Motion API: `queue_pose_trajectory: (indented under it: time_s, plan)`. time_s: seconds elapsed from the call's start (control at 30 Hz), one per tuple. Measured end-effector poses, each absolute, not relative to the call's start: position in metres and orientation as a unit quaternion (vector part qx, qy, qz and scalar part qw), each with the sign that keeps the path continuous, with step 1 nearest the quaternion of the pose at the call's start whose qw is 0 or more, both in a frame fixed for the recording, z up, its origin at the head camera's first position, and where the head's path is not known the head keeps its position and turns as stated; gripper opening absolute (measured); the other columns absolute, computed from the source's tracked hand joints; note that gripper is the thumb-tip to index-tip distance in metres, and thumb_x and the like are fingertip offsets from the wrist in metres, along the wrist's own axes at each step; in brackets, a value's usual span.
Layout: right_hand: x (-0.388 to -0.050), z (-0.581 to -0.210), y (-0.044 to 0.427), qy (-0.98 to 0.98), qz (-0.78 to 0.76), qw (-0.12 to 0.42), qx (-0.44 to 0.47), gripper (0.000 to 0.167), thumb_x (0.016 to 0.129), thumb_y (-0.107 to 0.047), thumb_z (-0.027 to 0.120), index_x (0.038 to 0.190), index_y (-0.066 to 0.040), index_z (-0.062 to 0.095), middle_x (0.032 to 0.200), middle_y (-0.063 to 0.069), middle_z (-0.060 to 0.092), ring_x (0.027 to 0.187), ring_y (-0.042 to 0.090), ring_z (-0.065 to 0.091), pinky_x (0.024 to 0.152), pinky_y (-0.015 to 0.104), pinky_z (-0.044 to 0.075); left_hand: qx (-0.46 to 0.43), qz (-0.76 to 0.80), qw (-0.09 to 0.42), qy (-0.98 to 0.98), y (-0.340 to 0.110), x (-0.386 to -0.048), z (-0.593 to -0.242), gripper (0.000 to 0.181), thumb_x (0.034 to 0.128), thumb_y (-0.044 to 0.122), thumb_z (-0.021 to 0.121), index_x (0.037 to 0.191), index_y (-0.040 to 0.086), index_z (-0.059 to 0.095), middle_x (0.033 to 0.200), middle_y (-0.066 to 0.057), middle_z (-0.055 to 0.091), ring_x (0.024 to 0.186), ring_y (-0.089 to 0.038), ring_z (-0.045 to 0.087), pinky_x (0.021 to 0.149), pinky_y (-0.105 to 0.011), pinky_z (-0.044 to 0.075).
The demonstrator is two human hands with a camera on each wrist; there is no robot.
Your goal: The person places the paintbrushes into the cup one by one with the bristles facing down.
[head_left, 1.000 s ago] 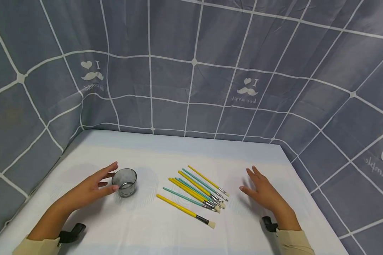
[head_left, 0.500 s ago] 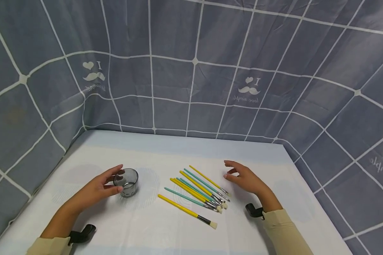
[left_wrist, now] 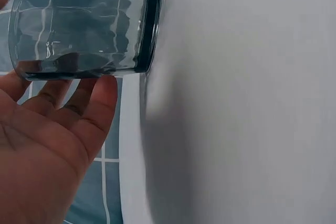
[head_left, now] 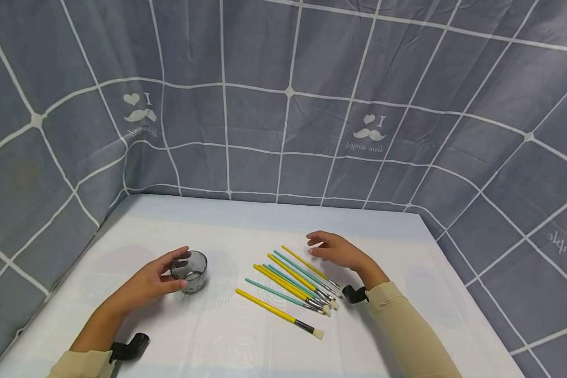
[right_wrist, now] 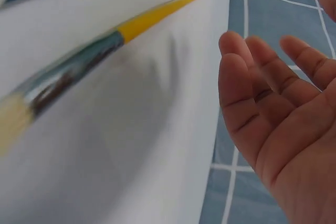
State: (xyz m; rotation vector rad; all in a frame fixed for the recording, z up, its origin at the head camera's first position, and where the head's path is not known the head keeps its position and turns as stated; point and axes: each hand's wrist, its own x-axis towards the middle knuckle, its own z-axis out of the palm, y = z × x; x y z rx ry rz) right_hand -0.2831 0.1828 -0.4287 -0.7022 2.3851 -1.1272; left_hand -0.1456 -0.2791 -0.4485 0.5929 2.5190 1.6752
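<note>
A grey see-through drinking glass (head_left: 196, 270) stands upright on the left part of the table. My left hand (head_left: 146, 286) holds it from the left, thumb on the near side and fingers on the far side; in the left wrist view the fingertips (left_wrist: 107, 90) lie against the glass wall (left_wrist: 79, 24). Several yellow and teal paintbrushes (head_left: 295, 278) lie in a loose fan at the table's middle, bristles towards the near right. My right hand (head_left: 337, 251) hovers just beyond them with loosely bent fingers and nothing in its grasp. In the right wrist view a yellow paintbrush (right_wrist: 142, 22) lies beside it.
One thicker yellow paintbrush (head_left: 279, 313) lies apart, nearest to me. The white cloth-covered table (head_left: 245, 352) is bounded at the back and sides by a grey gridded curtain (head_left: 255, 121). A black wrist mount (head_left: 131, 346) sits under the left wrist.
My right hand has moved left and away from me, from the right of the paintbrushes to their far side. The left hand has come further round the glass.
</note>
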Motion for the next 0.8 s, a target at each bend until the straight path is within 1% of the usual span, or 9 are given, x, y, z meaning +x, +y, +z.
queue_pose_trajectory:
  time_s: [0.07, 0.2, 0.27, 0.43, 0.5, 0.63, 0.8]
  plan:
    - [-0.288, -0.430, 0.177, 0.853, -0.401, 0.218, -0.252, 0.057, 0.099, -0.033, 0.062, 0.147, -0.007, 0.045, 0.136, 0.015, 0.055, 0.112, 0.025, 0.060, 0.089, 0.044, 0.050, 0.187, 0.534, 0.025, 0.824, -0.277, -0.147, -0.449, 0.075, 0.0906, 0.011, 0.074, 0.152, -0.001, 0.032, 0.145, -0.027, 0.043, 0.122, -0.020, 0.054, 0.089, -0.021, 0.048]
    - [-0.298, -0.433, 0.166, 0.848, -0.390, 0.242, -0.266, 0.054, 0.100, -0.031, 0.061, 0.145, -0.004, 0.047, 0.131, 0.012, 0.057, 0.104, 0.024, 0.063, 0.087, 0.043, 0.050, 0.179, 0.523, 0.016, 0.833, -0.276, -0.148, -0.453, 0.071, 0.0910, 0.014, 0.074, 0.150, 0.000, 0.036, 0.144, -0.024, 0.046, 0.126, -0.019, 0.051, 0.091, -0.021, 0.047]
    - [-0.303, -0.434, 0.161, 0.843, -0.391, 0.252, -0.270, 0.052, 0.101, -0.028, 0.060, 0.145, -0.003, 0.047, 0.128, 0.010, 0.058, 0.102, 0.024, 0.063, 0.086, 0.042, 0.051, 0.174, 0.520, 0.019, 0.836, -0.277, -0.148, -0.453, 0.071, 0.0914, 0.015, 0.073, 0.149, 0.000, 0.035, 0.143, -0.023, 0.047, 0.125, -0.022, 0.052, 0.092, -0.021, 0.046]
    - [-0.317, -0.436, 0.155, 0.826, -0.418, 0.285, -0.246, 0.050, 0.100, -0.022, 0.059, 0.145, -0.004, 0.046, 0.120, 0.008, 0.061, 0.102, 0.025, 0.064, 0.087, 0.042, 0.051, 0.160, 0.529, 0.050, 0.832, -0.280, -0.148, -0.452, 0.071, 0.0924, 0.015, 0.072, 0.150, 0.001, 0.032, 0.138, -0.023, 0.050, 0.126, -0.035, 0.050, 0.092, -0.017, 0.041]
    - [-0.322, -0.437, 0.153, 0.822, -0.426, 0.299, -0.230, 0.050, 0.100, -0.021, 0.060, 0.145, -0.005, 0.046, 0.119, 0.007, 0.061, 0.101, 0.024, 0.064, 0.087, 0.042, 0.051, 0.157, 0.539, 0.066, 0.825, -0.281, -0.148, -0.451, 0.072, 0.0926, 0.014, 0.072, 0.150, 0.001, 0.030, 0.137, -0.023, 0.050, 0.126, -0.037, 0.048, 0.092, -0.017, 0.040]
    - [-0.329, -0.440, 0.147, 0.818, -0.419, 0.326, -0.220, 0.050, 0.099, -0.020, 0.061, 0.145, -0.006, 0.047, 0.117, 0.007, 0.062, 0.100, 0.022, 0.064, 0.086, 0.040, 0.051, 0.154, 0.557, 0.090, 0.811, -0.283, -0.149, -0.451, 0.074, 0.0927, 0.012, 0.071, 0.150, 0.001, 0.027, 0.137, -0.025, 0.049, 0.124, -0.032, 0.048, 0.091, -0.018, 0.041]
    - [-0.332, -0.440, 0.138, 0.822, -0.399, 0.338, -0.223, 0.048, 0.100, -0.021, 0.060, 0.143, -0.006, 0.048, 0.119, 0.006, 0.062, 0.098, 0.021, 0.063, 0.083, 0.037, 0.050, 0.160, 0.567, 0.097, 0.802, -0.284, -0.151, -0.454, 0.073, 0.0937, 0.010, 0.069, 0.151, 0.003, 0.025, 0.138, -0.026, 0.047, 0.123, -0.024, 0.049, 0.090, -0.019, 0.041]
